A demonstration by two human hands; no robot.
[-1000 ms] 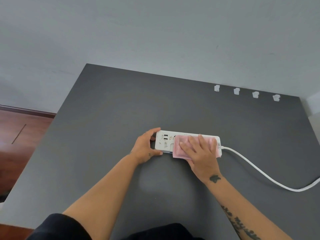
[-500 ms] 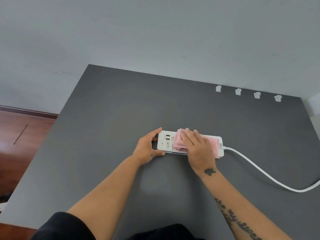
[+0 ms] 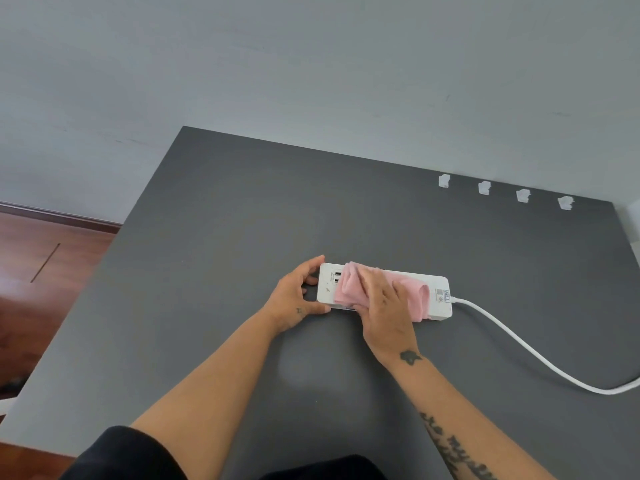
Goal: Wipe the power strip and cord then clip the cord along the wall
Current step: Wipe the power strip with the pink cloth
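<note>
Head view, only one there is: strip [image 3: 439, 295] lies flat mid-table [image 3: 225, 237], long side roughly parallel to the wall [image 3: 311, 71]; left hand [image 3: 294, 299] clamps its left end, thumb on the near edge, fingers curled over the far edge; right hand [image 3: 384, 306] sits on top w/ fingers laid flat and close together, pressing a pink cloth [image 3: 417, 293] onto the sockets; cloth is bunched at both ends.

Strip looks like light, rigid plastic, smooth-sided, so prob. slides on this top unless pinned; end grip w/ the left seems the right spot, clear of the wiping path.

Cord [image 3: 526, 348] leaves the right end, curves off the right of frame; looks springy, semi-stiff; best pinched thru the cloth near the strip and run along.

Four white clips [image 3: 485, 187] sit at the table's back edge by the wall, well apart from the cord; small, likely snap-in, so go gently.
</note>
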